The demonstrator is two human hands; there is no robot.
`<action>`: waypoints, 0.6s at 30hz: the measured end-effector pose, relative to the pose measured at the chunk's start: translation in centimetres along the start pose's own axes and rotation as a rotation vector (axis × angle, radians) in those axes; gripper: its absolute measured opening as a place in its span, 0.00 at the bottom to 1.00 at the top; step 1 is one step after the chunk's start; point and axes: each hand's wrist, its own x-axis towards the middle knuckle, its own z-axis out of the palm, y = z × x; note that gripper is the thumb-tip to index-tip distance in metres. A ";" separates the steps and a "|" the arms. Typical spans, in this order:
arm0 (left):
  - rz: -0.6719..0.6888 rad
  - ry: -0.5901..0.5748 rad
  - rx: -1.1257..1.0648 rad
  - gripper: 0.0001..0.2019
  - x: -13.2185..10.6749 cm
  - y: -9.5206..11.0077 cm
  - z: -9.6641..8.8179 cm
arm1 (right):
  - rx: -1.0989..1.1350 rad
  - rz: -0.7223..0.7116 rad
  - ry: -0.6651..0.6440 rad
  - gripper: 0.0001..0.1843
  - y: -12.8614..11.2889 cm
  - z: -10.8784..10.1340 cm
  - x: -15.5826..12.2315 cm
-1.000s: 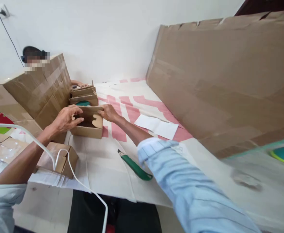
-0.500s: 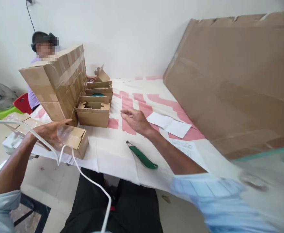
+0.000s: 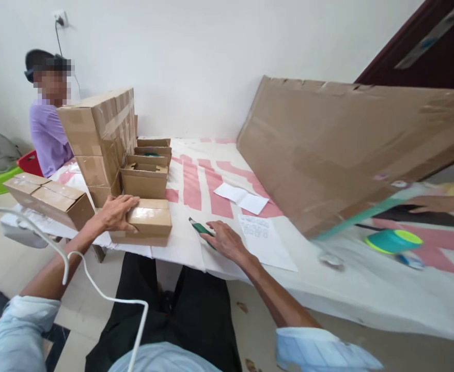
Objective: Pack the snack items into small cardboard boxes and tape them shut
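My left hand (image 3: 115, 213) rests on a small closed cardboard box (image 3: 146, 223) at the table's near edge, fingers curled over its left end. My right hand (image 3: 224, 238) lies over a green utility knife (image 3: 198, 226) on the white cloth, fingers bent down onto its handle. Behind the closed box stands an open small cardboard box (image 3: 144, 179), with more open boxes (image 3: 153, 148) lined up further back.
A tall stack of taped cartons (image 3: 100, 139) stands at the left, with another person (image 3: 48, 121) behind it. A large cardboard sheet (image 3: 339, 150) leans at the right. White papers (image 3: 263, 235) lie mid-table. A teal and green lid (image 3: 394, 240) and another person's hand (image 3: 424, 205) are far right.
My left hand brought the closed small box from the left to the table's near edge. My right hand dropped from mid-air onto the green knife. The camera view shifted right.
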 end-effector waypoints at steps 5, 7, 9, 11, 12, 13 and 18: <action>-0.009 0.271 -0.417 0.62 -2.8 -1.5 1.5 | -0.035 0.055 -0.019 0.22 0.5 0.6 -1.4; -0.063 0.334 -0.632 0.66 -4.8 -3.7 2.2 | -0.045 0.075 -0.039 0.20 0.5 0.9 -1.8; -0.134 0.281 -0.822 0.69 -6.4 -5.5 3.7 | -0.060 0.089 -0.045 0.20 0.3 1.2 -2.1; -0.185 0.194 -0.943 0.72 -7.1 -6.4 5.7 | -0.077 0.104 -0.030 0.20 0.0 1.5 -2.3; -0.193 0.165 -0.986 0.72 -7.1 -6.5 6.8 | -0.083 0.109 -0.018 0.20 -0.1 1.7 -2.3; -0.187 0.146 -1.026 0.72 -6.9 -6.3 7.8 | -0.085 0.111 -0.007 0.20 -0.2 1.8 -2.4; -0.079 0.203 -1.209 0.65 -5.0 -3.7 11.9 | -0.060 0.086 0.023 0.18 0.2 2.0 -2.8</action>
